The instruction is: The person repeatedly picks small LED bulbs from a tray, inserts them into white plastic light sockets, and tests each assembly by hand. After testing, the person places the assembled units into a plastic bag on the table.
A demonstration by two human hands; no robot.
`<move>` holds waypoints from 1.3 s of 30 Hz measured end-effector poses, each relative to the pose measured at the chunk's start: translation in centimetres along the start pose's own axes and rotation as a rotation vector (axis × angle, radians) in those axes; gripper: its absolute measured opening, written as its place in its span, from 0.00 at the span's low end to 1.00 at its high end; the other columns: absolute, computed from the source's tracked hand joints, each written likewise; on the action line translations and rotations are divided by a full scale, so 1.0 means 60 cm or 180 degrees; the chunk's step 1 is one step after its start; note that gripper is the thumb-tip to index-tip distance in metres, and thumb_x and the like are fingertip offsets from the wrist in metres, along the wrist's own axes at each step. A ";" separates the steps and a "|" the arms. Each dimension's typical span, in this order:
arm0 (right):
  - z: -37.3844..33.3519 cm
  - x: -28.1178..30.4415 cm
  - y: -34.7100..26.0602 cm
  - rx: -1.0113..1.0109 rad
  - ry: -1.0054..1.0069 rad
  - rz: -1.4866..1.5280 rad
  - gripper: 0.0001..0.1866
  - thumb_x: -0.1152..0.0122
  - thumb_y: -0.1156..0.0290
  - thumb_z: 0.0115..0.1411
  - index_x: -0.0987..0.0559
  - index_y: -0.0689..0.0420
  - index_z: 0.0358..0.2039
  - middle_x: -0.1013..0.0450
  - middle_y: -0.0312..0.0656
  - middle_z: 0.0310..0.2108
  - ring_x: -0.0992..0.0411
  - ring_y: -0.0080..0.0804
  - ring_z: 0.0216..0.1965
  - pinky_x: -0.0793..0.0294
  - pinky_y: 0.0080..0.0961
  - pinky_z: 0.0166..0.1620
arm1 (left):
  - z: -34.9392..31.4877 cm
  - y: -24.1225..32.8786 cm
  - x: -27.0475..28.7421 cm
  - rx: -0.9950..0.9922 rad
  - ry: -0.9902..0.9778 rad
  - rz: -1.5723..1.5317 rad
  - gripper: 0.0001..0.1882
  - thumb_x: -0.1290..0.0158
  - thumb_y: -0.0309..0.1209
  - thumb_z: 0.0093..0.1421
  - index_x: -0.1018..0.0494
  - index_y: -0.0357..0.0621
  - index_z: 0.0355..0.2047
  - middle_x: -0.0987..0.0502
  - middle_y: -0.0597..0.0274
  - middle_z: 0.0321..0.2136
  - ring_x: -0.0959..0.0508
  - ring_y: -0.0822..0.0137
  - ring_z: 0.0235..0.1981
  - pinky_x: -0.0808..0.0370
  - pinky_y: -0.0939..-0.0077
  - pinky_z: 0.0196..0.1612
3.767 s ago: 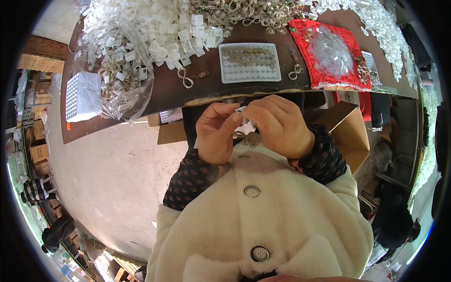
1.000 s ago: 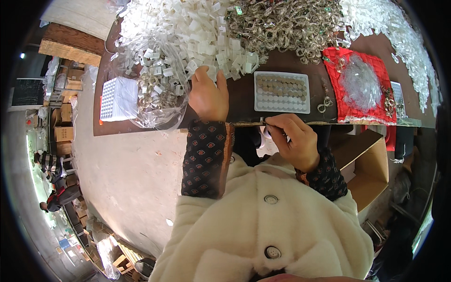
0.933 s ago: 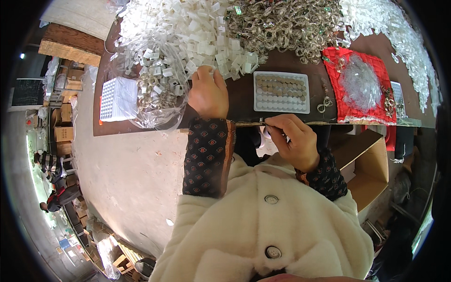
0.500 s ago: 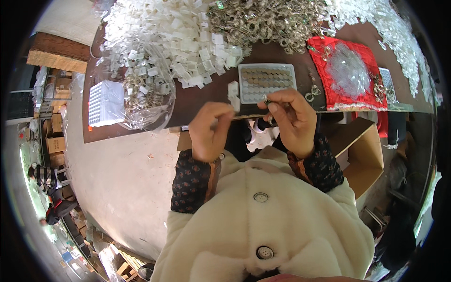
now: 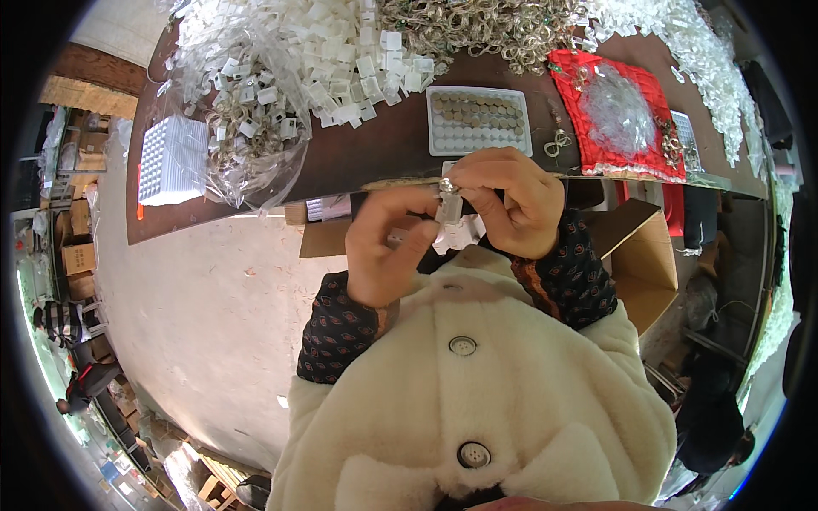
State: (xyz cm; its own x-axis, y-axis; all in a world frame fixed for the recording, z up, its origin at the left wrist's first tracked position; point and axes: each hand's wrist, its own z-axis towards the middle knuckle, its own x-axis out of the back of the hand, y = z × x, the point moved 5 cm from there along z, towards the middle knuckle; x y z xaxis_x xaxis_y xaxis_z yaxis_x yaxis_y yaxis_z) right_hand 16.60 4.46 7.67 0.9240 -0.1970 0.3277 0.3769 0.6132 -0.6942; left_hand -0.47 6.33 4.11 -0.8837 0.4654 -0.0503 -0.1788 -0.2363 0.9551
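My left hand is closed, thumb and forefinger pinching a small translucent white plastic case in front of the table edge. My right hand meets it from the right, its fingertips closed on a small shiny silvery piece at the top of the case. What exactly this piece is, I cannot make out. Just beyond my hands, a white tray lies on the table, with round coin batteries in its far rows. A small coil of thin wire lies right of the tray.
Translucent white cases are heaped at the far left, coiled wires at the far middle. A clear bag and stacked white trays lie left. Right are a red cloth with clear plastic pieces and an open cardboard box below.
My hands have come together, and the case now shows between them with the silvery piece at its top. The view has shifted, so the table sits higher in it.
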 end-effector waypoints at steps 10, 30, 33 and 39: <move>0.000 -0.011 -0.015 0.0198 0.0146 0.0176 0.11 0.37 0.87 0.55 0.19 0.61 0.39 0.22 0.45 0.34 0.22 0.34 0.32 0.22 0.23 0.35 | -0.033 -0.058 -0.025 0.1941 0.0112 -0.3043 0.20 0.45 0.30 0.66 0.32 0.36 0.55 0.20 0.52 0.39 0.34 0.80 0.18 0.38 0.87 0.21; -0.016 -0.026 -0.022 -0.1190 -0.0351 0.0781 0.11 0.37 0.85 0.57 0.17 0.63 0.41 0.22 0.41 0.33 0.24 0.23 0.31 0.25 0.18 0.34 | -0.037 -0.044 0.010 -0.0062 0.1008 -0.0932 0.15 0.40 0.16 0.59 0.26 0.35 0.46 0.19 0.59 0.37 0.22 0.75 0.34 0.23 0.82 0.39; -0.023 -0.033 -0.014 -0.1511 -0.0412 0.1359 0.13 0.37 0.85 0.58 0.17 0.63 0.44 0.23 0.41 0.33 0.25 0.22 0.31 0.27 0.17 0.34 | -0.037 -0.046 0.007 -0.0148 0.1085 -0.1158 0.14 0.40 0.15 0.58 0.27 0.36 0.44 0.20 0.58 0.35 0.22 0.74 0.31 0.23 0.82 0.35; -0.026 -0.037 -0.018 -0.1181 -0.0435 0.0807 0.16 0.36 0.86 0.57 0.17 0.61 0.46 0.23 0.40 0.35 0.25 0.22 0.33 0.26 0.18 0.37 | -0.041 -0.044 0.007 -0.0035 0.1157 -0.0870 0.13 0.41 0.19 0.60 0.30 0.38 0.43 0.21 0.54 0.38 0.21 0.70 0.36 0.22 0.77 0.38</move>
State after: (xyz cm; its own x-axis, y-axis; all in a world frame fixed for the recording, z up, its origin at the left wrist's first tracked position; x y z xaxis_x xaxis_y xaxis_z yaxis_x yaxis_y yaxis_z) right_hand 14.24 3.03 6.69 0.9824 0.0414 0.1822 0.1609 0.3090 -0.9373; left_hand -1.43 5.06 0.86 -0.8976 0.1827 -0.4012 -0.4294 -0.1563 0.8895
